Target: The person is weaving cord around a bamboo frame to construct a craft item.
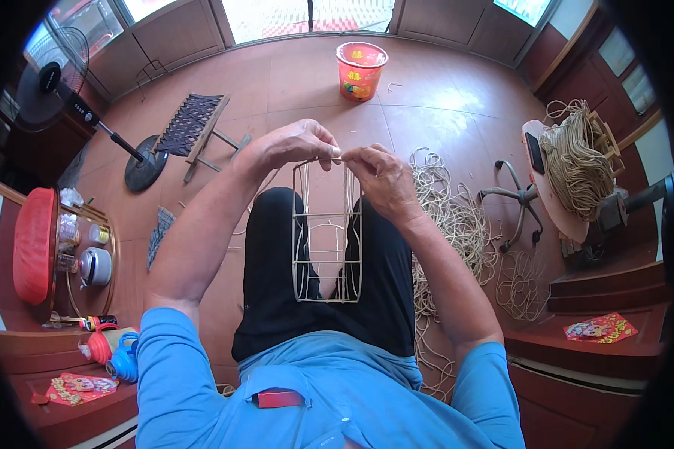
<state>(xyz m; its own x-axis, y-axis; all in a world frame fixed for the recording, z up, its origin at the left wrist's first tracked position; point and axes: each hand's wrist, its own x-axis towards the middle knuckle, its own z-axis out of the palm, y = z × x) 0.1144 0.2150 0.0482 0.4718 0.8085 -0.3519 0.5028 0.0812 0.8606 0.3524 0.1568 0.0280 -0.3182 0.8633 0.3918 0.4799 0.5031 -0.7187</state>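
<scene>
Head view: left hand and right hand both pinch thin cord, apparently for control; at six o'clock the wire frame sits over the thighs, likely for steadiness; at four o'clock loose cords lie heaped, seemingly handy.

We look through a single camera, the left one worn on the person's head, facing steeply down and forward. The left grip and right grip come near us, a little above the middle of our view. Below them, closer to us, we see the blue shirt from above; beyond them the floor stretches to the red bucket, farther off. Our wide fisheye lens bends straight edges and darkens the corners.
</scene>
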